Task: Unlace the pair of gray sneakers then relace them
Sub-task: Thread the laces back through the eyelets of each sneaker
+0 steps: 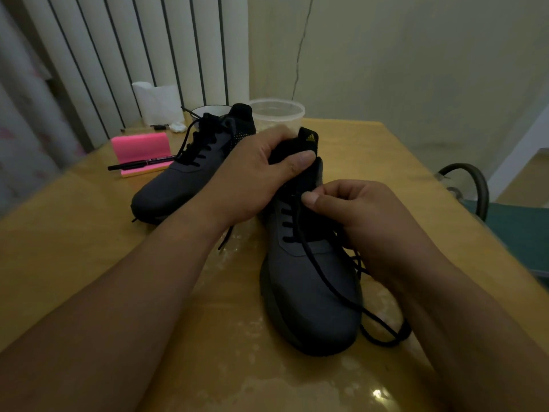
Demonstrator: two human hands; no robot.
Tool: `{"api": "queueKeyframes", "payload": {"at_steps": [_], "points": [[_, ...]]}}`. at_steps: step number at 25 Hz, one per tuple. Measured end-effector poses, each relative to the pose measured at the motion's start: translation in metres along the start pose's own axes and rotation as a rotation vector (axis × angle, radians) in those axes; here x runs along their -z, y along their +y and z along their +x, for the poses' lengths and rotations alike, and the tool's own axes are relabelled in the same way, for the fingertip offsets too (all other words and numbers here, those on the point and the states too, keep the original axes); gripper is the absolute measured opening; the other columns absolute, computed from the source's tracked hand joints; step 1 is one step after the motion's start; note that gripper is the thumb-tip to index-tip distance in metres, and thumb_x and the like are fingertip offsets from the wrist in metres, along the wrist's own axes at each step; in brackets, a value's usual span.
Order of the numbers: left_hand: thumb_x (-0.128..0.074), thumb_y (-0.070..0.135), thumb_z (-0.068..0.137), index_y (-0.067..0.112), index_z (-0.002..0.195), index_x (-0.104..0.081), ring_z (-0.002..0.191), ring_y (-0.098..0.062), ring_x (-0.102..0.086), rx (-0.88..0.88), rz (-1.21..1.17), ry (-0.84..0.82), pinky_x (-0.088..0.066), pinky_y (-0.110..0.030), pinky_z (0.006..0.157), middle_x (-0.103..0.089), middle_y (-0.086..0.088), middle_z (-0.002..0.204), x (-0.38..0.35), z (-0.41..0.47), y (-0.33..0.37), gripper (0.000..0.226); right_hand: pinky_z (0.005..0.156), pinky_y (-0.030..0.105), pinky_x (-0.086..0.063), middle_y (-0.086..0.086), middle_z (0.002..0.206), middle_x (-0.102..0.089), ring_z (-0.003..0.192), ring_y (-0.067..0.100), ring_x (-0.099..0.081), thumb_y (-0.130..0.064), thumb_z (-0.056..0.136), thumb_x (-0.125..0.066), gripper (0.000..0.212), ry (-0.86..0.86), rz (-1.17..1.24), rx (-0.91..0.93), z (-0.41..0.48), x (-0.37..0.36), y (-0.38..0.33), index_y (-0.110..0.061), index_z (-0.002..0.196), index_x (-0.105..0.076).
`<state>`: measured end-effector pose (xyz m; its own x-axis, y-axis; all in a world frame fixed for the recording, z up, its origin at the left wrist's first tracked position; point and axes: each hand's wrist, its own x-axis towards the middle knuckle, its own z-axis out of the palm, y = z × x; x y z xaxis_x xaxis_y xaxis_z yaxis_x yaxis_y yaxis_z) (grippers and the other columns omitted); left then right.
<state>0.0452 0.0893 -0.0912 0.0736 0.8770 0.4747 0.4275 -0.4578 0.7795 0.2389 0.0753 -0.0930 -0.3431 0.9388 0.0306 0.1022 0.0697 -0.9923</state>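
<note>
Gripping the black tongue (309,141) of the near gray sneaker (309,286) in the left hand (252,176); pinching its loose black lace (326,278) in the right hand (365,215), just below, over the eyelets. Set on the yellow table (89,233), beside the laced second sneaker (184,179).

A yellowish wooden bench (74,233) with a glossy top stands in dim light. Behind it is a pale cream wall (416,69) with a thin dark line (300,55) running down it. White vertical slats (133,40) rise at the back left, beside a light curtain (23,129). A dark-framed chair (478,185) with a teal seat stands at the right.
</note>
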Motion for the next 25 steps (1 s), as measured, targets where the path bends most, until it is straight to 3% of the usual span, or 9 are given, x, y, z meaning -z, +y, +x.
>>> {"api": "queueKeyframes", "payload": {"at_steps": [2, 3, 6, 8, 14, 18, 21, 23, 25], "points": [[-0.071, 0.03, 0.099, 0.022, 0.12, -0.06, 0.111, -0.006, -0.058, -0.112, 0.207, 0.141, -0.047, -0.021, 0.095, -0.058, 0.006, 0.117, 0.007, -0.002, 0.005, 0.025, 0.05, 0.014, -0.048, 0.004, 0.075, -0.075, 0.059, 0.006, -0.069, -0.015, 0.096, -0.072, 0.013, -0.01, 0.041, -0.025, 0.0, -0.003, 0.001, -0.003, 0.092, -0.075], [-0.07, 0.031, 0.099, 0.021, 0.116, -0.06, 0.106, -0.007, -0.055, -0.171, 0.321, 0.182, -0.045, -0.02, 0.092, -0.055, 0.007, 0.112, 0.014, -0.006, 0.012, 0.022, 0.05, 0.014, -0.048, 0.005, 0.076, -0.075, 0.06, 0.007, -0.069, -0.015, 0.096, -0.071, 0.013, -0.019, 0.047, -0.031, 0.0, -0.003, 0.0, -0.002, 0.094, -0.075], [-0.065, 0.034, 0.1, 0.022, 0.098, -0.066, 0.085, -0.005, -0.058, -0.138, 0.448, -0.049, -0.044, -0.011, 0.073, -0.06, 0.011, 0.091, 0.031, -0.021, 0.03, 0.012, 0.053, 0.016, -0.05, 0.007, 0.08, -0.076, 0.065, 0.011, -0.071, -0.014, 0.096, -0.071, 0.012, -0.046, 0.081, -0.051, 0.0, 0.001, 0.0, -0.003, 0.095, -0.075], [-0.068, 0.035, 0.097, 0.026, 0.101, -0.069, 0.088, -0.007, -0.061, -0.083, 0.47, -0.201, -0.046, -0.012, 0.073, -0.062, 0.013, 0.093, 0.035, -0.033, 0.035, 0.009, 0.055, 0.018, -0.052, 0.006, 0.081, -0.076, 0.068, 0.012, -0.071, -0.016, 0.096, -0.071, 0.011, -0.07, 0.083, -0.055, 0.0, 0.002, -0.001, -0.007, 0.092, -0.076], [-0.072, 0.03, 0.096, 0.028, 0.104, -0.072, 0.091, -0.005, -0.064, -0.024, 0.492, -0.265, -0.05, -0.018, 0.075, -0.068, 0.012, 0.093, 0.035, -0.034, 0.034, 0.008, 0.053, 0.022, -0.041, 0.005, 0.079, -0.071, 0.062, 0.014, -0.061, -0.017, 0.095, -0.071, 0.008, -0.109, 0.096, -0.077, 0.003, 0.004, 0.002, -0.012, 0.091, -0.076], [-0.066, 0.024, 0.101, 0.023, 0.099, -0.07, 0.088, -0.008, -0.063, -0.014, 0.335, -0.217, -0.05, -0.018, 0.076, -0.065, 0.01, 0.091, 0.025, -0.04, 0.03, 0.005, 0.054, 0.022, -0.046, 0.007, 0.083, -0.074, 0.065, 0.014, -0.065, -0.017, 0.095, -0.071, 0.008, -0.129, 0.13, -0.063, 0.003, 0.003, 0.002, -0.011, 0.093, -0.075], [-0.061, 0.018, 0.105, 0.016, 0.097, -0.066, 0.089, -0.014, -0.062, 0.037, 0.175, -0.171, -0.051, -0.029, 0.081, -0.063, 0.002, 0.091, 0.017, -0.045, 0.021, 0.01, 0.049, 0.021, -0.041, 0.001, 0.07, -0.067, 0.055, 0.01, -0.057, -0.019, 0.097, -0.071, 0.01, -0.13, 0.083, -0.034, 0.003, 0.005, 0.001, -0.011, 0.092, -0.073], [-0.056, 0.013, 0.106, 0.011, 0.095, -0.062, 0.088, -0.016, -0.059, 0.092, 0.032, -0.059, -0.05, -0.033, 0.085, -0.061, -0.001, 0.091, 0.01, -0.049, 0.016, 0.013, 0.047, 0.022, -0.037, -0.002, 0.063, -0.056, 0.051, 0.01, -0.045, -0.022, 0.099, -0.067, 0.015, -0.141, 0.054, -0.032, 0.004, 0.009, 0.0, -0.011, 0.089, -0.068], [-0.05, 0.011, 0.106, 0.01, 0.09, -0.058, 0.091, -0.02, -0.062, 0.176, -0.257, 0.133, -0.052, -0.039, 0.088, -0.067, -0.003, 0.095, 0.01, -0.048, 0.017, 0.018, 0.047, 0.024, -0.038, 0.001, 0.065, -0.053, 0.051, 0.013, -0.043, -0.02, 0.101, -0.063, 0.013, -0.17, 0.076, -0.046, 0.006, 0.017, -0.003, -0.009, 0.094, -0.065]]}}
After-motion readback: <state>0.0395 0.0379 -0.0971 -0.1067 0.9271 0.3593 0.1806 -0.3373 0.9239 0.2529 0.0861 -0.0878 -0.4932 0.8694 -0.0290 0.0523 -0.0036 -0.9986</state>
